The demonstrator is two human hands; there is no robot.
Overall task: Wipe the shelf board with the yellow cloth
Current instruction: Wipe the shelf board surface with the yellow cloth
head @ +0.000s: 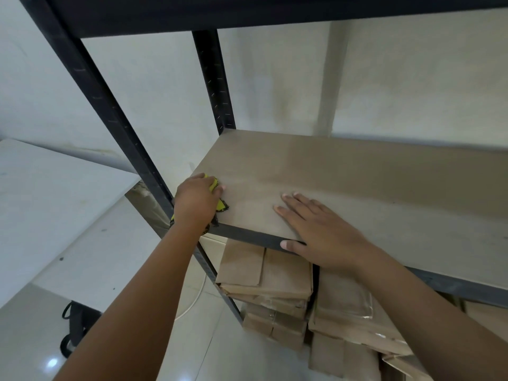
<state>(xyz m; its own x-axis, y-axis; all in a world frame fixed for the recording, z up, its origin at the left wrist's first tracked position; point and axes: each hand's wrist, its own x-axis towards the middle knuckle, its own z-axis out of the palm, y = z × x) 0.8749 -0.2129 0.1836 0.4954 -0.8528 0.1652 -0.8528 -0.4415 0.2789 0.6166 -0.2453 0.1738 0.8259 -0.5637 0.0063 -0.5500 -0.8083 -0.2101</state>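
The left hand (196, 200) lay on the cloth (221, 205) at the near-left corner of the board (343, 177), fingers curled over it and pressing it to the surface. The cloth was yellow with a dark patterned edge, bunched, and mostly hidden under the hand; parts showed at the fingertips and by the wrist, where it hung over the board's front edge. Its long axis could not be told.

The right hand (321, 232) rested flat on the board, well apart from the cloth, fingers straight and slightly spread, pointing toward the far left, thumb on the dark front rail (247, 236).

The board was tan and matte, its long axis running left to right, carried between black posts (214, 83). Brown paper packs (275, 273) were stacked on the shelf below.
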